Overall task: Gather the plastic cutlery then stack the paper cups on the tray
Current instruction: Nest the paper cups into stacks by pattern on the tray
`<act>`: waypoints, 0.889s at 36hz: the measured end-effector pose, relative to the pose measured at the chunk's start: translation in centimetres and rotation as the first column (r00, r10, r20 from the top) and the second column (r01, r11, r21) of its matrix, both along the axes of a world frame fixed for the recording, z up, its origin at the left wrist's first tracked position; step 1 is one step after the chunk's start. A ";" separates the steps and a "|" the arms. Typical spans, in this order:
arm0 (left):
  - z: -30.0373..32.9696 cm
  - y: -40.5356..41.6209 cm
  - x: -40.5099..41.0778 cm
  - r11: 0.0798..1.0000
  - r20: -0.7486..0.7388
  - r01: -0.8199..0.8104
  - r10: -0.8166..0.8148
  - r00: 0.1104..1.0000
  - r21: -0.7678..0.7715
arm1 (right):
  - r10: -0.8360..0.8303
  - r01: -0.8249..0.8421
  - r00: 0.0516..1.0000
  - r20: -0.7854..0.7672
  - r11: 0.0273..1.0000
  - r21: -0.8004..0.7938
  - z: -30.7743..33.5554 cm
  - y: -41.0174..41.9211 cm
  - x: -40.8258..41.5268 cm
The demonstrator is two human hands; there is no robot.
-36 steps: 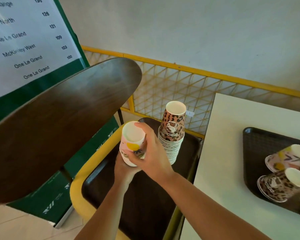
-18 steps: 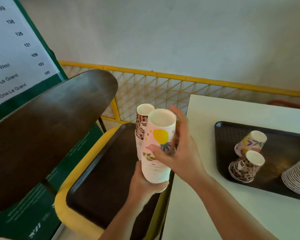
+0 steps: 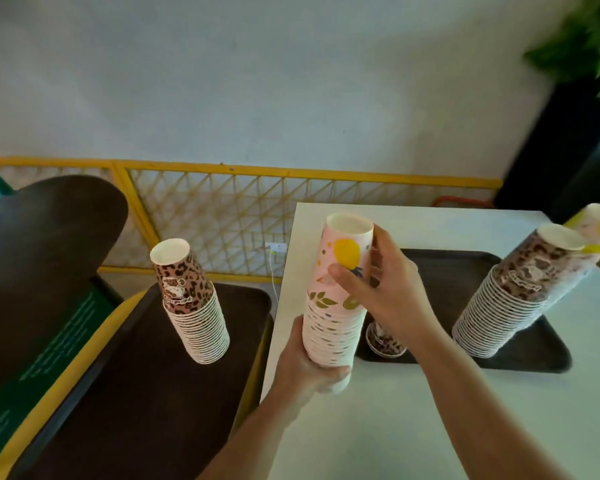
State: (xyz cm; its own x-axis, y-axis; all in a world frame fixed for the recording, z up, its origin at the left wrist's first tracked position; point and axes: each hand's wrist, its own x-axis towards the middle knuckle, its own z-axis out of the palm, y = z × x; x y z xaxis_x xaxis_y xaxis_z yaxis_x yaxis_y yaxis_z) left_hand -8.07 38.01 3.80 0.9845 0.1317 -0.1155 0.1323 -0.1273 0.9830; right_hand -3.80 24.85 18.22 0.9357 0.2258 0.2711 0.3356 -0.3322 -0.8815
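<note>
Pink cup stack (image 3: pixel 336 306) — upright, left hand (image 3: pixel 305 368) cupping base, right hand (image 3: pixel 385 292) gripping top; tray (image 3: pixel 520 358) lies rightward, at desk's far edge

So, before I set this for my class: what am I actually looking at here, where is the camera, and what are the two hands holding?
There is no machine here. A person wears a wide-angle camera on the head, looking forward and down, so you see their own two bare arms.

The left hand grips the bottom of a tall pink floral cup stack; the right hand curls its fingers round the upper part. The stack is held above the white table.

On that table lies a dark tray with another stack of leopard-print cups and a single leopard cup, partly hidden by the hand. To the left, a second dark tray carries a shorter leopard stack. No cutlery is visible.
</note>
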 end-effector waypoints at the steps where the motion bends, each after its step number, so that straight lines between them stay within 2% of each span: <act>1: 0.1 -0.5 0.3 1.000 -0.004 0.009 -0.009 1.000 0.003 | -0.009 0.009 1.000 -0.002 1.000 -0.010 0.1 -0.5 0.3; 7: 0.5 -2.4 2.0 0.995 0.003 0.046 -0.047 0.999 0.088 | -0.092 0.093 0.996 0.019 0.994 -0.058 -0.1 -3.0 2.3; 15: 0.8 -3.2 4.0 0.981 0.018 0.050 -0.055 0.998 0.187 | -0.129 0.128 0.989 0.076 0.992 0.022 0.4 -4.4 4.5; 18: 0.6 -3.2 4.4 0.982 0.015 0.037 -0.040 0.999 0.187 | -0.174 0.166 0.983 0.064 0.979 0.116 0.8 -4.7 5.5; 22: 0.1 -3.1 4.8 0.985 0.020 0.006 -0.010 1.000 0.175 | -0.235 0.223 0.972 0.001 0.921 0.319 1.5 -5.7 7.2; 25: -0.3 -3.0 5.1 0.988 0.023 -0.019 0.015 1.000 0.152 | -0.233 0.241 0.969 -0.083 0.813 0.530 2.1 -6.9 8.9; 27: -0.5 -2.8 5.3 0.989 0.026 -0.032 0.029 0.999 0.146 | -0.263 0.278 0.958 -0.116 0.742 0.611 1.8 -7.8 10.2; 29: -0.7 -2.6 5.7 0.989 0.032 -0.042 0.038 0.999 0.142 | -0.363 0.357 0.926 -0.103 0.752 0.554 0.8 -8.2 11.3; 32: -0.9 -2.5 6.2 0.988 0.038 -0.057 0.052 0.998 0.141 | -0.536 0.516 0.844 0.006 0.815 0.261 -2.4 -8.6 12.6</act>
